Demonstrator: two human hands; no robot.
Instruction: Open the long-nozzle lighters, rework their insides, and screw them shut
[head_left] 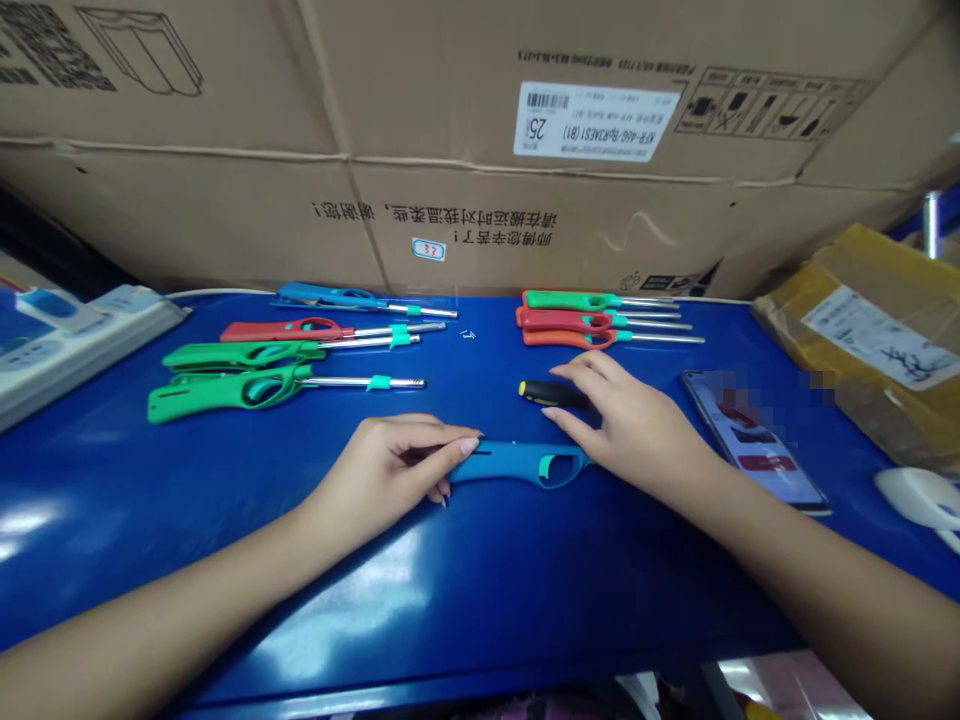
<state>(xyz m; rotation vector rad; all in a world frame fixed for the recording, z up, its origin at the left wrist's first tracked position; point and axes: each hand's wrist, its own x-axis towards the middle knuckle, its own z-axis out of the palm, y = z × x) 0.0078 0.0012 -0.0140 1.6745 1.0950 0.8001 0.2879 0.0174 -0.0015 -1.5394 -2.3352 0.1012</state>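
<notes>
A blue gas lighter point(510, 462) lies across the table in front of me, its trigger loop to the right and its tip hidden by my right hand. At its left end, my left hand point(405, 455) pinches the handle between thumb and fingers. My right hand point(626, 415) has its thumb and fingers on either side of a screwdriver point(551, 393) with a black handle and yellow end; its shaft is hidden behind the hand. A few tiny screws point(467, 335) lie farther back.
Several green, red and blue lighters point(225, 392) lie at left; more lighters point(570, 322) are stacked at back right. A phone point(754, 440), white object point(919, 497) and taped carton point(862, 330) are at right. A power strip point(82, 335) sits left; a big cardboard box point(450, 120) stands behind.
</notes>
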